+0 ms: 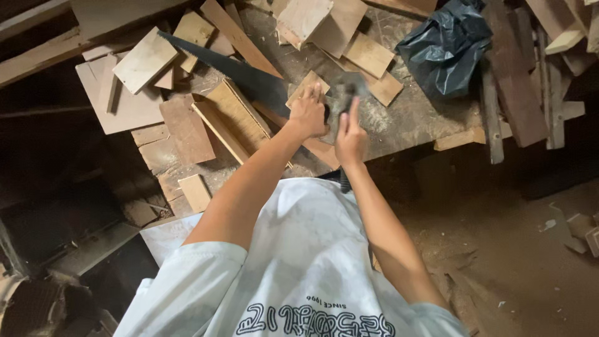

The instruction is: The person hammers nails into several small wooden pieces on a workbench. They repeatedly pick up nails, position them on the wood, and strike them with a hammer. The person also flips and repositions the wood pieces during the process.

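— Where's it sitting?
— On my worktop (424, 118), past the handsaw (237, 72): a grey sanding block (345, 93), blurred.
— Grip?
— Left hand (307, 114) closed beside it on a small board; right hand (349, 137) wrapped round it. Looks light, stiff; hold the sides.

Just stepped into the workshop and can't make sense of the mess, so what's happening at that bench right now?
A person in a white shirt stands at a dusty workbench strewn with wood offcuts. Their left hand presses on a small wood piece, while the right hand grips a dark grey object beside it; what that object is cannot be told. A handsaw lies across the scraps to the left, untouched, and a black plastic bag sits further right.
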